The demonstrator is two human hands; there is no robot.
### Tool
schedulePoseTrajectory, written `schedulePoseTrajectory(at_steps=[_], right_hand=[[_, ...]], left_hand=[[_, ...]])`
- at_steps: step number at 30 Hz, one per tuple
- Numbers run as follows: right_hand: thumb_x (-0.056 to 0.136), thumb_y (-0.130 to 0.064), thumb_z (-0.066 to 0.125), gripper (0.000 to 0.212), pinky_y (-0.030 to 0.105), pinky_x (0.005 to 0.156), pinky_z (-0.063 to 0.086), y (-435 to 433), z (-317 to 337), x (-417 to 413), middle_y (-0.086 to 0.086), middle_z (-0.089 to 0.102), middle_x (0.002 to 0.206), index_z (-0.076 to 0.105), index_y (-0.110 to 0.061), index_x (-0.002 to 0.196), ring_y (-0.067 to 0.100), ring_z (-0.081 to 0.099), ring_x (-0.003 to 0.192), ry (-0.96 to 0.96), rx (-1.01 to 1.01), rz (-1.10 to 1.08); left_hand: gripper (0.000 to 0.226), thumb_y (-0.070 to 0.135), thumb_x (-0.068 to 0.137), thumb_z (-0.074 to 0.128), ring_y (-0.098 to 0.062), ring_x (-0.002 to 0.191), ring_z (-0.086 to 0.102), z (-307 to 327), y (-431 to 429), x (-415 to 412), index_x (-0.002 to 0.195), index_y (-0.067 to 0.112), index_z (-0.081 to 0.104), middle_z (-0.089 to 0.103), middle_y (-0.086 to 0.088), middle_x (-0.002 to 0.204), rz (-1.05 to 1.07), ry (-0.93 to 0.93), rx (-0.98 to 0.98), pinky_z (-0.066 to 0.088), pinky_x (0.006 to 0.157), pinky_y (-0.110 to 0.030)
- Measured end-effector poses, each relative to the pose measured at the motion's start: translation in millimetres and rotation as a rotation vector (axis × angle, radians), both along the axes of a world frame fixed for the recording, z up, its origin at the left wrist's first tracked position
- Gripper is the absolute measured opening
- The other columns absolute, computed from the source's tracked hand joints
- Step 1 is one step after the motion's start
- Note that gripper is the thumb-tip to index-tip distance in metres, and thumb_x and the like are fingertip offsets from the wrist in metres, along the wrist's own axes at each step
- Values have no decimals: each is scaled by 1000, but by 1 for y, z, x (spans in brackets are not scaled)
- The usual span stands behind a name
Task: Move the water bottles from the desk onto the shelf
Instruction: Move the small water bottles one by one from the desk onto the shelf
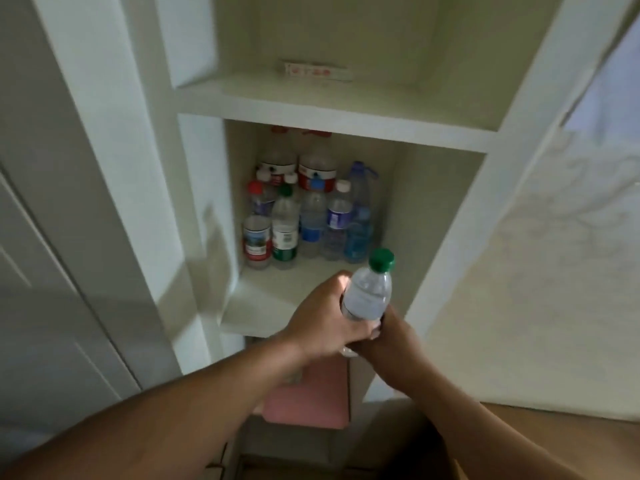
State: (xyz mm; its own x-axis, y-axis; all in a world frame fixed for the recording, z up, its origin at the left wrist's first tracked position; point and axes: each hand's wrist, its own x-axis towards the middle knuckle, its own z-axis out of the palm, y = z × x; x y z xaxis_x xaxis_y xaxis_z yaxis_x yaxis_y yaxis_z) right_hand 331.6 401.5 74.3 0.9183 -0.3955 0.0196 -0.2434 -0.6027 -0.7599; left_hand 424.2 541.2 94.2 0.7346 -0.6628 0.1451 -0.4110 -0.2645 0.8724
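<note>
Bottle (367, 299), clear with a green cap, is held in the air just in front of the shelf (277, 303). It is level with the front edge of the middle compartment, cap up and leaning slightly to the right.

Head view: my feed looks down along two bare forearms that reach toward a tall white shelf unit. The left hand (320, 320) has its fingers curled round the bottle's lower half and grips it firmly. The right hand (386, 336) comes up from the lower right and meets the bottle near its base, partly under the left hand. Its fingers are hidden, so I cannot tell whether it grips or only touches.

Stored bottles (311, 216) stand upright in a tight cluster at the back of the middle compartment. Two large ones with red and white labels are behind, smaller ones with red, green, white and blue caps in front, and a blue-tinted one on the right. The held bottle is apart from them, nearer to me.

A small white box (317, 71) with red print lies at the back of the upper compartment. A pink item (311, 400) shows in the compartment below, partly behind the arms. A pale door (52, 271) stands to the left.
</note>
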Motion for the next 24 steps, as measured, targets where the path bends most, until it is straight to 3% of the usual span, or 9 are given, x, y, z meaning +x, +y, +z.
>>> schedulePoseTrajectory(at_steps=[4,7,11,14,17,20,22,24], right_hand=[[85,-37,85,45,23,67,52,2,-4,61,-16,71,93,63,-31,124,0,66,82,36,-3,-31],[84,-40,85,49,28,69,56,-1,-22,100,-8,74,101,59,-29,124,8,69,83,69,-14,-84],[86,-36,82,44,29,74,55,-1,-42,143,-6,73,108,60,-29,124,17,71,94,55,52,-127],[90,-38,78,47,30,83,50,0,-49,175,-4,71,120,58,-29,132,18,67,101,44,71,-157],[93,-37,78,57,31,87,48,0,-60,199,3,69,128,49,-21,139,22,66,104,-6,44,-184],[93,-29,79,60,32,93,51,4,-77,209,6,69,134,44,-19,141,27,68,118,-52,80,-202],[88,-33,81,62,39,97,57,6,-90,215,5,67,131,48,-24,139,26,68,115,-93,63,-221],[86,-38,79,63,43,91,59,5,-98,220,2,64,122,48,-31,141,21,65,102,-107,50,-242]], left_hand=[[61,47,82,88,-1,105,66,-13,-1,53,133,32,58,70,14,117,34,-51,-1,58,92,-29],[71,65,78,83,-14,108,67,-42,-8,87,133,29,56,66,5,121,113,-96,37,59,94,-39],[75,63,82,81,-19,108,65,-68,-14,125,142,27,53,60,-3,130,174,-65,18,58,92,-39],[62,55,86,81,-19,103,65,-85,-19,152,134,22,58,59,-4,127,228,-48,-21,57,86,-37],[39,45,91,80,-17,91,64,-106,-23,168,111,20,57,63,-4,107,302,18,-102,53,76,-33],[25,33,99,73,-13,82,57,-129,-21,174,107,20,53,60,-3,96,325,46,-136,44,71,-29],[18,30,102,68,-11,81,56,-140,-19,175,106,21,53,58,-1,96,335,11,-129,44,72,-29],[13,29,103,65,-15,87,59,-146,-20,176,104,22,54,60,-1,99,353,-9,-136,51,76,-36]])
